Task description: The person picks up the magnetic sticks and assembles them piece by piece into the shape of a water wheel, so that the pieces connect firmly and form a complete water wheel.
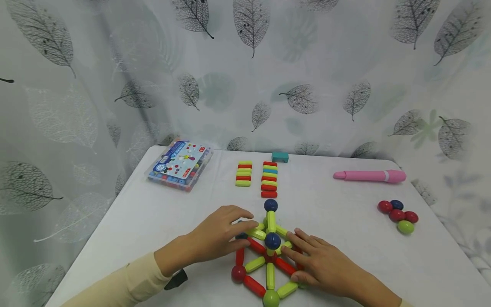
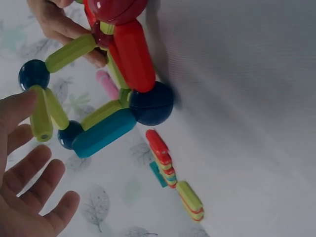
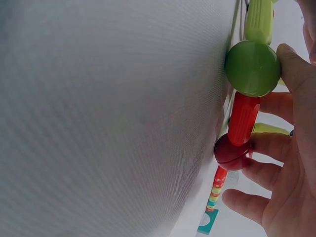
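Here, the left hand [image 1: 218,234] and right hand [image 1: 322,264], fingers relaxed and nearly straight, steady the rod-and-ball frame [image 1: 268,256] lying between their fingertips; light, even pressure should keep joints seated.

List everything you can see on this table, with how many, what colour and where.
Stick-and-ball structure: one, red and yellow-green sticks with blue, red and green balls, near edge at centre, between the hands.
Loose sticks: two short rows, red, yellow-green and blue, behind the structure.
Teal block: one, far edge, behind the rows.
Plastic box: one, clear with a blue printed lid, far left.
Pink pen-shaped tool: one, far right.
Loose balls: five, three red, one blue, one green, right side.
Table: one, white.
Left hand: fingers on the structure's left side.
Right hand: fingers spread on its right side.
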Available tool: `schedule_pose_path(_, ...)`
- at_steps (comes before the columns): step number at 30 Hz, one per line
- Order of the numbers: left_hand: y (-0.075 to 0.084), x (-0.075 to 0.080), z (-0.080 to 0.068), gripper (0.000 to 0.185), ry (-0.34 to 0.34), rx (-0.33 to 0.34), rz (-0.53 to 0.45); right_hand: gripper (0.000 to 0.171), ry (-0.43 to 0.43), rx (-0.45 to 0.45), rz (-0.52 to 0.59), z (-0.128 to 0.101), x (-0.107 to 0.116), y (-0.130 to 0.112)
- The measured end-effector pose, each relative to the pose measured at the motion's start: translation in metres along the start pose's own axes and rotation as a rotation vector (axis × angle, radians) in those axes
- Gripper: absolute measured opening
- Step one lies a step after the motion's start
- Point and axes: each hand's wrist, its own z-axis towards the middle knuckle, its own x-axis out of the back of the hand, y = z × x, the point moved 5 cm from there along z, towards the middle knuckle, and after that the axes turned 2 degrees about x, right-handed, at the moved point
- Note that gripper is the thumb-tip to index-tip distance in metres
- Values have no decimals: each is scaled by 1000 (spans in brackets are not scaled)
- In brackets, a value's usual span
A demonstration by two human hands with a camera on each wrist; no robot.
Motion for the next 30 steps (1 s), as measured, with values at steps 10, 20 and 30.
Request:
schedule_pose_path(10, -7, -7, -13, 70, -22, 85, -14, 67, -15, -8, -7, 1, 1, 0)
schedule_pose_path(20, -14, -18, -31, 99, -111, 264, -76, 67, -17, -9, -14, 2, 0, 0)
schedule_pose_path(30, -25, -44, -53, 111, -297, 516, -174, 68, -40, -20, 10, 2, 0, 0)
